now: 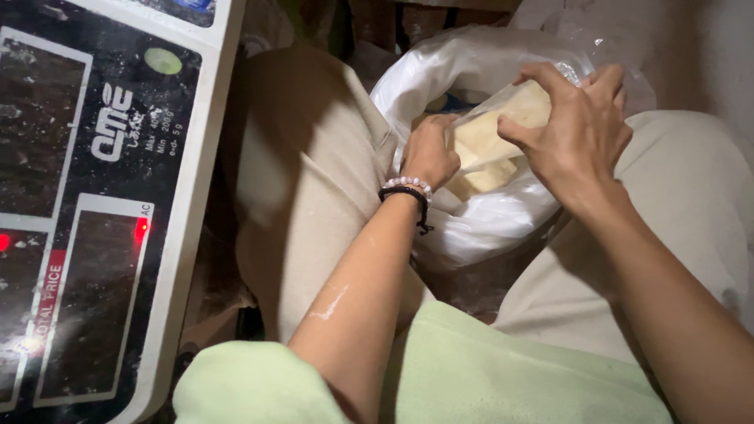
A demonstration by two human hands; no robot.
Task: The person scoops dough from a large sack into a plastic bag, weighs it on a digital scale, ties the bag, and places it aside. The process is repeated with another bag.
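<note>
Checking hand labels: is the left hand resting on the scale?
No: the left hand grips the small clear bag of pale blocks over the white sack, apart from the scale.

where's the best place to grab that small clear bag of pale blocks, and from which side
Grip the small clear bag by its upper edge, from above: the blocks weigh down its lower part inside the big white bag, and both the left hand and right hand already hold it there.

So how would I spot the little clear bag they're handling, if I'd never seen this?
Start at the big white sack open between the person's knees. Just above its mouth, the left hand and right hand grip a small clear bag. Unlike the sack, it is see-through and packed with pale yellow blocks.
</note>
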